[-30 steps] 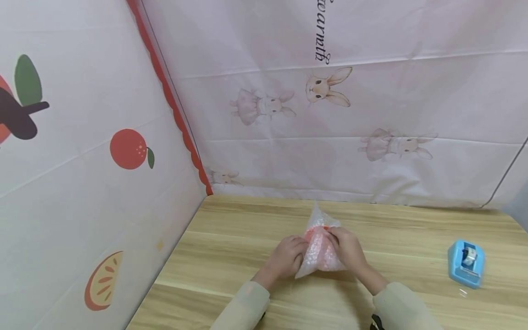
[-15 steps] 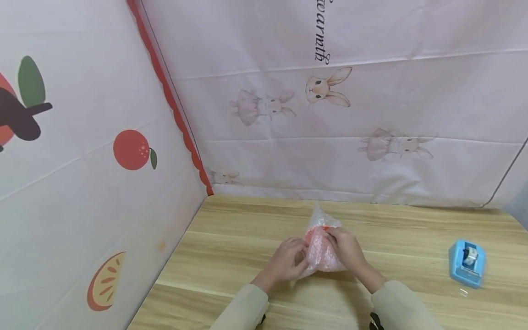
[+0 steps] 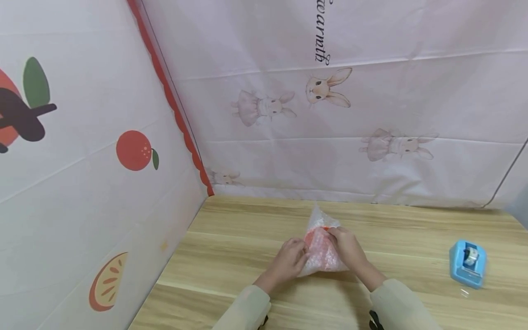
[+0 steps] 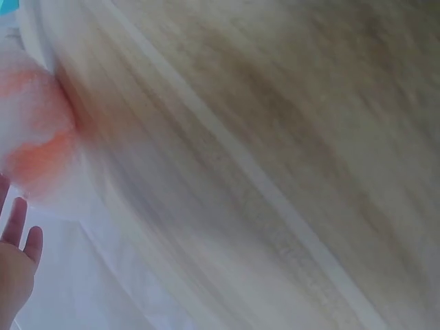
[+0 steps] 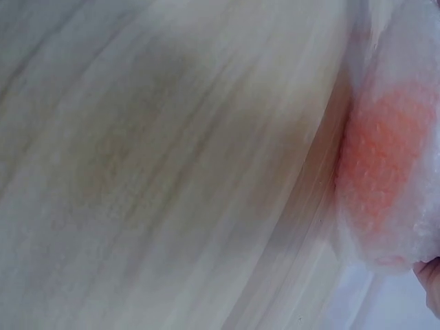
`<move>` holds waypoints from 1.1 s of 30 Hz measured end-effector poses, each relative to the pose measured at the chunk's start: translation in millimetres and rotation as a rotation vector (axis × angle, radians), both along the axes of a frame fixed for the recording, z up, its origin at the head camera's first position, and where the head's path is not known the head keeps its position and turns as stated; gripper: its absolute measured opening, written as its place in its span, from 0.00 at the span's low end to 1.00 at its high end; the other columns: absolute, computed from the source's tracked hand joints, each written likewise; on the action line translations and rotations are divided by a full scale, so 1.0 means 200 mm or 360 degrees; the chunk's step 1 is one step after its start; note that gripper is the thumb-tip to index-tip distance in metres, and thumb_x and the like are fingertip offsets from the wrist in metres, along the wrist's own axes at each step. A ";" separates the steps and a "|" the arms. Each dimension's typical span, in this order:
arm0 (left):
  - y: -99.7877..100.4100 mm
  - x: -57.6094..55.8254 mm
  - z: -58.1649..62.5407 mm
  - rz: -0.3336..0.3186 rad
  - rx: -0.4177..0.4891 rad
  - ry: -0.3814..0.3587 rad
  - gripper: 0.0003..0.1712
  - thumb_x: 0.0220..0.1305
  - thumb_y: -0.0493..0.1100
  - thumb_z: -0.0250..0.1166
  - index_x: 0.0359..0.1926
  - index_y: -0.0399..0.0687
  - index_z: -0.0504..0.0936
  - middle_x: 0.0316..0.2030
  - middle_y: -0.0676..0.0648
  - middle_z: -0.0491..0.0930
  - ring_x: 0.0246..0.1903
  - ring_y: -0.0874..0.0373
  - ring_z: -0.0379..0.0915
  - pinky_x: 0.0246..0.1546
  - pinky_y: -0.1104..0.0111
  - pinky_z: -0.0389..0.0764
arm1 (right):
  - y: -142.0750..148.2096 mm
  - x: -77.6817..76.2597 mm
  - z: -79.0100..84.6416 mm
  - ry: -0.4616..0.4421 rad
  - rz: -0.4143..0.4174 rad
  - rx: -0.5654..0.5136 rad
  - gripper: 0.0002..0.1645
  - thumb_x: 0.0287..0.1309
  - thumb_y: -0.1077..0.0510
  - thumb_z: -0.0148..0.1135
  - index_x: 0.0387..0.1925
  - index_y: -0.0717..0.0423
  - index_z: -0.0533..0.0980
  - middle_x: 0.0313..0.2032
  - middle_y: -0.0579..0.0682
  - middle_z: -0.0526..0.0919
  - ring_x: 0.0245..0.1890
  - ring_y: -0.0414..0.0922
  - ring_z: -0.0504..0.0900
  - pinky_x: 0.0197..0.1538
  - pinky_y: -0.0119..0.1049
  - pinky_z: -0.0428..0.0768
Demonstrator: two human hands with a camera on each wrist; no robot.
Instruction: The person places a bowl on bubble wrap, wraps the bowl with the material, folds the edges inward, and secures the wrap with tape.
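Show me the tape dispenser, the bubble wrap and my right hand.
Tape dispenser (image 3: pixel 465 271): head view, lower part of its blue body.
Bubble wrap (image 3: pixel 323 255): head view, middle of its near side.
Right hand (image 3: pixel 348 246): head view, back of the hand.

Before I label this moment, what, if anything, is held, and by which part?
The right hand pinches the bubble wrap at its upper right; whether the left hand grips it is unclear.

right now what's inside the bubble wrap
An orange-red item shows blurrily through the bubble wrap. Its full shape and what exactly it is can't be made out: the wrap's layers veil it, and the right hand covers part in the head view.
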State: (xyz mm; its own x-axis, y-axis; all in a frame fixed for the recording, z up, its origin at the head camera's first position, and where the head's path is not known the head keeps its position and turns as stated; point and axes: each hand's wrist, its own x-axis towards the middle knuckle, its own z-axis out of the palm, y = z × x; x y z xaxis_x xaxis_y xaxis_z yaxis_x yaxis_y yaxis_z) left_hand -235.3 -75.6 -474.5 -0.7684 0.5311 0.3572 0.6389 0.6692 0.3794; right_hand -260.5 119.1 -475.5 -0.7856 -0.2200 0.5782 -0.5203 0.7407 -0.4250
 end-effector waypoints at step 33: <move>0.20 0.04 -0.02 -0.0208 -0.0898 0.0967 0.26 0.59 0.57 0.59 0.53 0.48 0.78 0.51 0.51 0.80 0.53 0.61 0.74 0.58 0.72 0.69 | -0.02 0.02 0.02 -0.0127 -0.0120 0.0042 0.05 0.50 0.72 0.59 0.31 0.67 0.79 0.24 0.58 0.80 0.26 0.52 0.80 0.31 0.43 0.79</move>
State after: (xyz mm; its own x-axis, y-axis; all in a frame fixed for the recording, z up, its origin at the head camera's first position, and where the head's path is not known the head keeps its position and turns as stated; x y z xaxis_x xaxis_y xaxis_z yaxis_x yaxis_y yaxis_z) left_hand -227.3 -36.3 -477.7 -0.4478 0.8258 0.3428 0.7097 0.5615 -0.4254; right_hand -257.4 115.1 -471.0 -0.8440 -0.1729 0.5077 -0.4278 0.7879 -0.4428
